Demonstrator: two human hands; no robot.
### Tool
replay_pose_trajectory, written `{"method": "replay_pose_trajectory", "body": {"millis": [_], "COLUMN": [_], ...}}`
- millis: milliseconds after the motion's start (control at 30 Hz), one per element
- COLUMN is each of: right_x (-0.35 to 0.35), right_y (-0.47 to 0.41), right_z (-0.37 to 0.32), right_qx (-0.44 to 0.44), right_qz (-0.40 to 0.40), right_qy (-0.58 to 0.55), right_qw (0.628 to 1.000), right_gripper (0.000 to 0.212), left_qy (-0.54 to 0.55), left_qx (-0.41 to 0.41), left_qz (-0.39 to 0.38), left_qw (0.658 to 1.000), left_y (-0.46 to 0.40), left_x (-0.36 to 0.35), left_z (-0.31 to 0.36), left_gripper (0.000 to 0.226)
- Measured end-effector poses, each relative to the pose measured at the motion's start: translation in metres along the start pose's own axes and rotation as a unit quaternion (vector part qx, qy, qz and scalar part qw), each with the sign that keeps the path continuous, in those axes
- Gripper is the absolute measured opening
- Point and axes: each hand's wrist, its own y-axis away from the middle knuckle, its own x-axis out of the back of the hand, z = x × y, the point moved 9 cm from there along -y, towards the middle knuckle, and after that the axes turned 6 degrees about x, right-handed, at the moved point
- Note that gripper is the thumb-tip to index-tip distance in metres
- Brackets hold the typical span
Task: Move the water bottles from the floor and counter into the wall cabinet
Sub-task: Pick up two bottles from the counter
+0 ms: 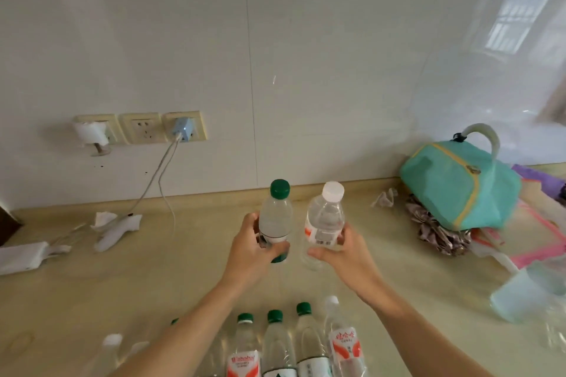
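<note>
White wall panels back a beige tabletop (92, 291) strewn with crumpled tissues (116, 229); three wall sockets (139, 128) sit above, one with a charger (182, 129) plugged in. Both hands are raised over the tabletop, each curled round an upright bottle: the left hand (252, 246) grips a green-capped bottle (275, 217) by its lower half, the right hand (343, 251) grips a white-capped bottle (326, 217) with a red-and-white label. More water bottles (294, 343) stand in a row at the near edge. At right, a teal bag (456, 187) rests on crumpled wrapping.
</note>
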Motion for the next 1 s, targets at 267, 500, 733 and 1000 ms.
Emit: {"method": "replay_pose_trajectory", "body": {"millis": [267,500,733,1000], "right_x": [0.041,0.090,0.140,0.180], "right_y": [0.040,0.069,0.082,0.064], "right_z": [-0.179,-0.340,-0.456,-0.529], "right_qx": [0.156,0.285,0.380,0.413], "right_qz": [0.080,0.139,0.184,0.225], "right_qy": [-0.025,-0.046,-0.062,-0.062], "right_qw": [0.984,0.947,0.905,0.880], "right_gripper": [0.050,0.046,0.046,0.044], "left_qy": [0.072,0.109,0.151,0.125], "left_qx": [-0.185,-0.332,-0.410,-0.451], "left_qz": [0.041,0.057,0.083,0.200], "left_qw": [0.979,0.935,0.896,0.861], "left_y": [0.048,0.111,0.146,0.146], "left_x": [0.077,0.137,0.185,0.240], "left_z": [0.176,0.322,0.428,0.509], "left_gripper": [0.055,0.051,0.039,0.041]}}
